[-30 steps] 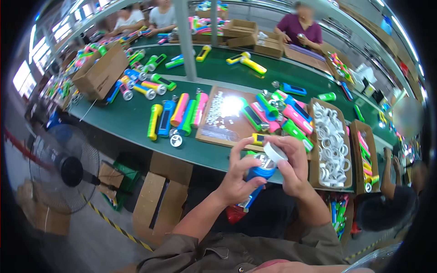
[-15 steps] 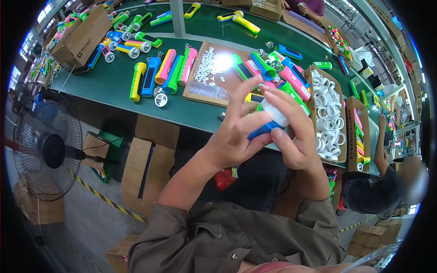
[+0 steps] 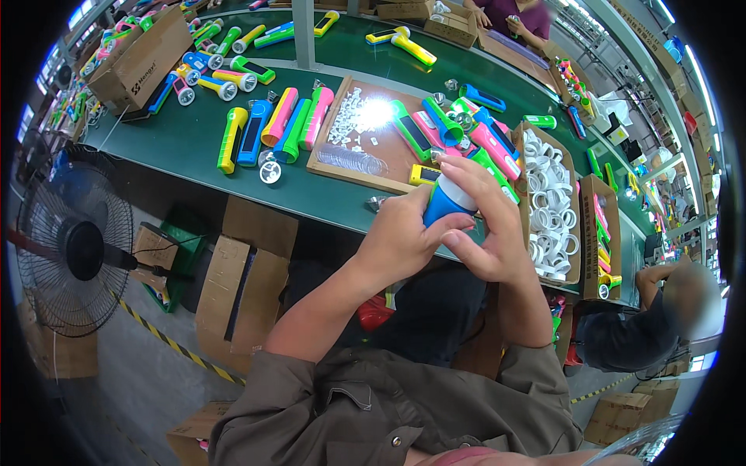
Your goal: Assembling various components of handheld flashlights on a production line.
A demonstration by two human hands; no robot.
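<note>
Between both hands, just off the near edge of the bench, is a blue flashlight [image 3: 446, 203] with a white ring around its head. My left hand [image 3: 400, 233] is closed around the blue body. Fingers of my right hand [image 3: 497, 225] curl over the white ring, with the thumb close to the blue side. Most of the flashlight's handle is hidden by my hands. Beyond them lies a wooden tray [image 3: 317, 165] with small white parts and a row of clear discs. Several colourful flashlight bodies [image 3: 495, 151] are heaped at its right side.
A cardboard box of white rings [image 3: 553, 203] stands right of my hands. Flashlight bodies [image 3: 252, 132] lie in a row left of the tray, beside a reflector cup [image 3: 270, 171]. A metal post [image 3: 303, 39] rises behind. A fan [image 3: 81, 248] stands at left; two other people work at right and far back.
My left fingers have come down from above the flashlight and closed round its body. My right fingers now wrap over the white ring. The view has shifted slightly.
</note>
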